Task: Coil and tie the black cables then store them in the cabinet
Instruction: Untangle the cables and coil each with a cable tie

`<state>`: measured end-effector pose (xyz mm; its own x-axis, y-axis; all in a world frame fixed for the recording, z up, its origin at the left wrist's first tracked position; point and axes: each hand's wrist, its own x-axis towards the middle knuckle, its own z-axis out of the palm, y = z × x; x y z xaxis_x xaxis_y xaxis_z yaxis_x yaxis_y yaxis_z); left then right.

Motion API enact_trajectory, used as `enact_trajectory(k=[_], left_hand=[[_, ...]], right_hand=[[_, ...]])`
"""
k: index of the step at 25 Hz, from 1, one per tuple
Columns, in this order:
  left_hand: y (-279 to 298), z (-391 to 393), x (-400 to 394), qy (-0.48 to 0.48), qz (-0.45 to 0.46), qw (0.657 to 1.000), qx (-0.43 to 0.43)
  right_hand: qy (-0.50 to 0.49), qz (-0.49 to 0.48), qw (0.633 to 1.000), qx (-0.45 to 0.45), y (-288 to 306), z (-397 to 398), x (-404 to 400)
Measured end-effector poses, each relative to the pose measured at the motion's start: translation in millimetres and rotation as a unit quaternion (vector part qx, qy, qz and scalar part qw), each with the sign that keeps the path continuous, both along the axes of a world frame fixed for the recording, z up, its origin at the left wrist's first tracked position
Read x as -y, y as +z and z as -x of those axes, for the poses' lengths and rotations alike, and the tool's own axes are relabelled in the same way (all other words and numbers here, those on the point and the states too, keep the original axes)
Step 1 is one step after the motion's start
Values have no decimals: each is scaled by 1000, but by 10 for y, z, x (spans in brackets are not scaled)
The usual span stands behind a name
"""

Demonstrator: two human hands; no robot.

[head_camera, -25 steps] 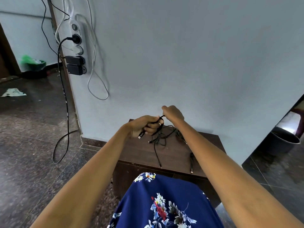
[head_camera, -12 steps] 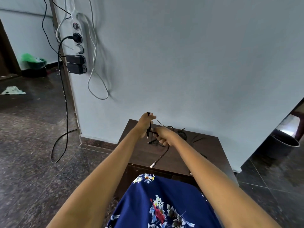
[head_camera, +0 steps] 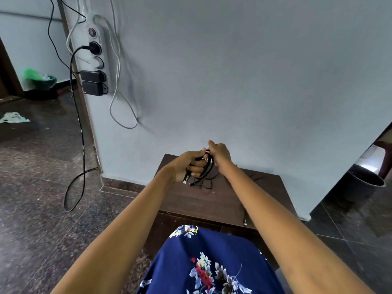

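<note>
Black cable (head_camera: 206,166): the part inside the left hand (head_camera: 186,164) is covered by the curled fingers, and the stretch at the right hand (head_camera: 220,154) lies behind that hand; loop count and any tie too small to tell. Second cable (head_camera: 245,213) on the cabinet (head_camera: 212,200): largely hidden under the right forearm. Cabinet front: covered by the blue floral garment (head_camera: 207,262). Dark bin (head_camera: 364,183) at right: blurred. Power strip (head_camera: 96,54) cords: cut off by the top edge.

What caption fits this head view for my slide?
Both hands, left hand and right hand, grip a partly coiled black cable above a dark wooden cabinet against a pale wall.
</note>
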<state>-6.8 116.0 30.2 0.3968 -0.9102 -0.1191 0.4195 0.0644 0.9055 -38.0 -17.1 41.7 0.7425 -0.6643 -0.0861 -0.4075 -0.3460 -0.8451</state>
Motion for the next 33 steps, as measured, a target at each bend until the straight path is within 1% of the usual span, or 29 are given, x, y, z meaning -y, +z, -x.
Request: enact_trajectory(k=[2,3,4,6,7,9,11,14,16,19,21,23,25,26,27,30,33], left_hand=[[-57,27,53,50,50,997,-38],[-102,37,82,94,78,990,-73],[-153,41,114,136,101,979,-113],[-239,43,164,188,113,962,-164],[-286,58,207,198,105,960,-165],[-363,96,303,195,91,965,-153],[-417,116,391,169,90,968,-160],[-472,105,540,126,88,968,-197],[-552,103,726,130,77,968,-202],[-715,100,1067,176,21,973,-149],[-846,56,1222,203,-7,973,-111],[-970,-23,1286,229,-13,968,-102],[-1116,-129,1337,249,-25,963,-100],[-1188,-175,1352,256,-35,961,-97],[-1256,-216,1365,261,-47,960,-94],[-1414,-279,1388,269,-70,957,-88],[-1475,-304,1378,278,-70,954,-86]], right_hand=[[-12,-139,989,45,-131,16,-89],[-11,-199,978,55,-189,28,-141],[-6,-239,969,61,-256,40,-192],[0,-267,960,84,-396,63,-295],[-4,-260,960,101,-459,78,-310],[-21,-214,968,127,-565,103,-242],[-35,-157,978,134,-640,136,-63],[-26,-96,989,108,-738,154,228],[-20,-72,994,80,-836,140,410],[-29,-31,998,39,-1033,143,773],[-47,35,998,7,-1168,217,1085],[-46,104,990,-82,-1304,326,1365],[-16,168,964,-204,-1475,413,1555],[1,193,950,-245,-1558,440,1603],[13,213,940,-267,-1626,453,1627],[16,273,924,-268,-1720,425,1641],[16,295,923,-247,-1710,387,1624]])
